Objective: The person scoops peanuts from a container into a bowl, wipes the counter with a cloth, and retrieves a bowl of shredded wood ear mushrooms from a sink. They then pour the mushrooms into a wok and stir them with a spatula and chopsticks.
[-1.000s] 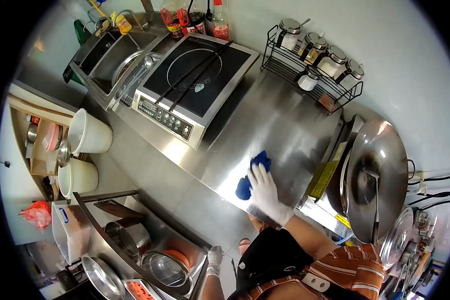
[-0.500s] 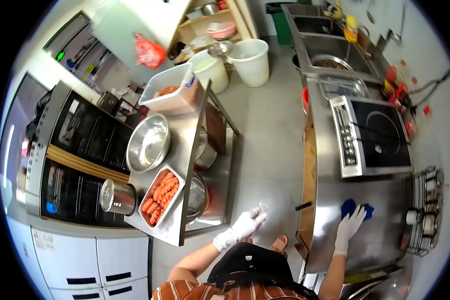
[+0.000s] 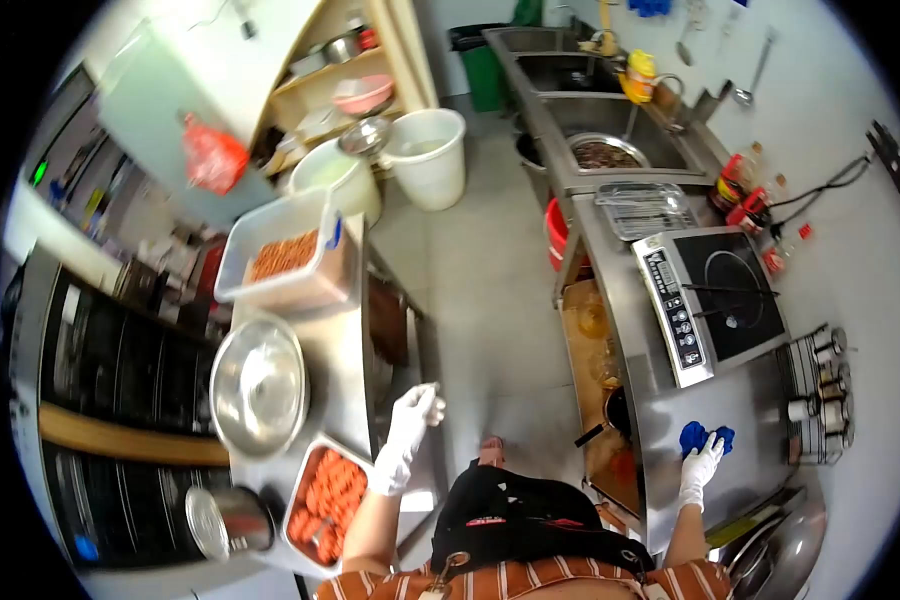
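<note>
My right hand [image 3: 703, 470], in a white glove, presses on a crumpled blue cloth [image 3: 694, 438] on the steel counter [image 3: 670, 410] at the right. My left hand [image 3: 411, 430], gloved too, hangs over the floor beside the left table [image 3: 340, 370], its fingers curled together; whether anything small is between them cannot be made out. Just left of that forearm is a metal tray [image 3: 298, 500] of orange-red sausage-like pieces [image 3: 332, 500]. Behind the tray sits a wide steel bowl [image 3: 260, 385].
A clear bin [image 3: 330, 265] of brown food and a steel pot [image 3: 232, 522] are on the left table. An induction cooker [image 3: 720, 300], a wire rack [image 3: 820, 400] and bottles [image 3: 735, 180] line the right side. Sinks [image 3: 620, 110] and white buckets [image 3: 425, 160] stand farther back.
The view has turned and shifted. My left hand has come nearer the left table and the sausage tray. My right hand remains on the blue cloth, which looks more bunched.
</note>
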Action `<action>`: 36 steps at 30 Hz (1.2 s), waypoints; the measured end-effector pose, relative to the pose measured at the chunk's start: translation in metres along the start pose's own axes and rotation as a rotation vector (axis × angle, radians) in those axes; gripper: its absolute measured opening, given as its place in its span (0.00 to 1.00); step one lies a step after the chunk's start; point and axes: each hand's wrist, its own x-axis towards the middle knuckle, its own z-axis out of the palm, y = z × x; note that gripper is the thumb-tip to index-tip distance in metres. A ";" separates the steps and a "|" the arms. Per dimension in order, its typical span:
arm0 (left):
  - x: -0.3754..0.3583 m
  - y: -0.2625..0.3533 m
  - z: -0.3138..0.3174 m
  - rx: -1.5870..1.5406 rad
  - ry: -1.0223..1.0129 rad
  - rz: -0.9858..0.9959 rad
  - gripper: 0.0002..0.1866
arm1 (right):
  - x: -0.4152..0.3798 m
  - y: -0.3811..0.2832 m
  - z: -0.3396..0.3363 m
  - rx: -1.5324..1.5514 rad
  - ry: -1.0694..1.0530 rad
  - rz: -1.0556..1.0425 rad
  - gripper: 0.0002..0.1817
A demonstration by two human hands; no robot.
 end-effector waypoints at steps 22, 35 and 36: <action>0.416 0.258 0.266 0.329 -0.244 0.404 0.15 | 0.237 -0.441 -0.110 1.097 0.002 -0.690 0.12; 0.889 0.203 0.547 1.230 -0.501 0.432 0.23 | 0.617 -0.601 0.015 1.145 -0.008 0.209 0.26; 0.898 0.198 0.554 1.227 -0.396 0.347 0.22 | 0.628 -0.618 0.000 0.977 0.055 0.267 0.27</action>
